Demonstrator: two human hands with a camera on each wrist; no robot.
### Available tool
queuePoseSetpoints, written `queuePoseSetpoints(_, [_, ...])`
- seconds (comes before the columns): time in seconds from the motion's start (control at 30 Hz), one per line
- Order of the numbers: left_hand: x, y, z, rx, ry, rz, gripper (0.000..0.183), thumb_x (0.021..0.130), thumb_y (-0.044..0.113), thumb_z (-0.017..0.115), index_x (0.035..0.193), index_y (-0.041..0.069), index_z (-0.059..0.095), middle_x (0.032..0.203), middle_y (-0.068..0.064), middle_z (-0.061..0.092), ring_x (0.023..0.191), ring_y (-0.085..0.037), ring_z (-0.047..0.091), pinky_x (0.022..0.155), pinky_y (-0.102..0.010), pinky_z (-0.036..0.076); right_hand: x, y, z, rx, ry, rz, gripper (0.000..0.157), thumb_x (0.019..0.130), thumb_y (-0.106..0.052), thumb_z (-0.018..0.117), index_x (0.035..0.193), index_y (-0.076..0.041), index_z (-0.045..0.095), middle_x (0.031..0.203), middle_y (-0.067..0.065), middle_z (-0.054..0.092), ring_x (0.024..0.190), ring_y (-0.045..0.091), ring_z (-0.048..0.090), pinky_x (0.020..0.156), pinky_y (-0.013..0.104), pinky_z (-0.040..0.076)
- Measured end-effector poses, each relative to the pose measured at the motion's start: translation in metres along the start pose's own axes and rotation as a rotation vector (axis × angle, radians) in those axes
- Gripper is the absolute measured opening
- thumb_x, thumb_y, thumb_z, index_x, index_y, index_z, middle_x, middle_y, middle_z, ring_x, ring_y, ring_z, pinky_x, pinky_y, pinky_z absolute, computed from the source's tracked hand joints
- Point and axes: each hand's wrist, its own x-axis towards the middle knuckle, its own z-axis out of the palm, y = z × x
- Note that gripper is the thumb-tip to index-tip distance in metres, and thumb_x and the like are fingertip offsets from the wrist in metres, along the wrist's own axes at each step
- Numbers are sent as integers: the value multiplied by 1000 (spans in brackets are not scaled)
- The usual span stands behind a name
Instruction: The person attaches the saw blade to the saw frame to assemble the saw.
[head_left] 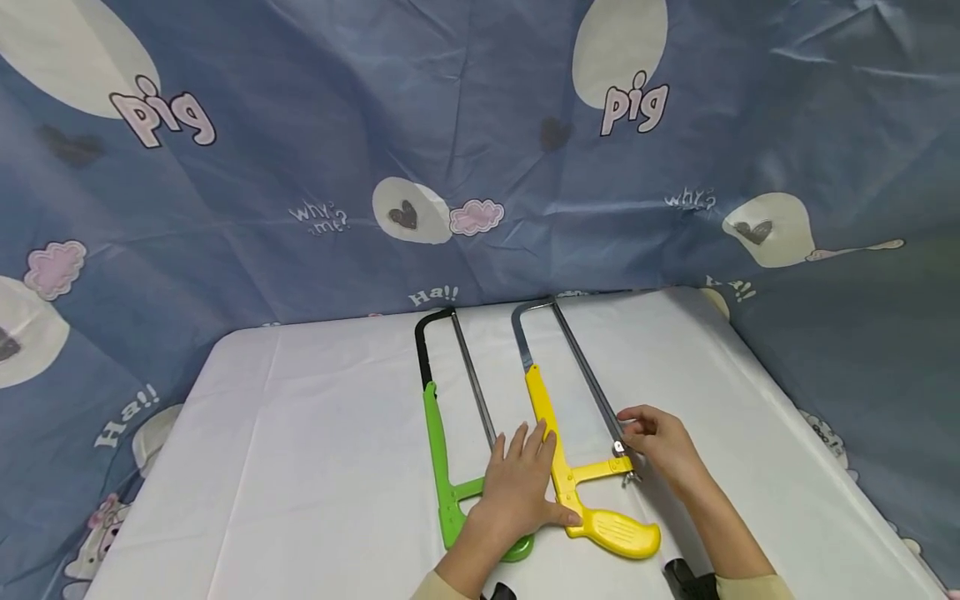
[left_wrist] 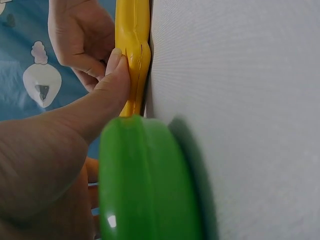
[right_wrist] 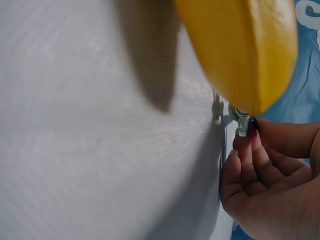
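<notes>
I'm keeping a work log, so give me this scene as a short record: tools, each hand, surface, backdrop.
Tools: green hacksaw and yellow hacksaw, side by side, green on the left
Left hand: spread, touching the yellow hacksaw and partly covering the green one
Right hand: seems to pinch the yellow hacksaw's blade near the end closest to the person
Surface: white tabletop
Backdrop: blue cloth printed with hearts and the word "pig"

Green hacksaw (head_left: 437, 442), yellow hacksaw (head_left: 562, 477)
</notes>
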Motion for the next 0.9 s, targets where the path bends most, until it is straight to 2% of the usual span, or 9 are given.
queuePoseSetpoints(0.2, [0,0,-1,-5,6,-5,116,66,75,74,156,14,33,166,-6,24,153,-30,24,123,-55,22,-1,-2,1,13,-13,-1,32,89,4,59,121,5,62,89,11,62,76,14,54,61,23,47])
queuePoseSetpoints(0.9, [0,1,-2,-29,13,4,115,66,73,75,156,14,34,166,-7,25,153,-31,25,122,-57,22,2,2,6,-71,-9,26,27,91,1,60,117,4,63,88,11,66,79,17,56,64,26,46])
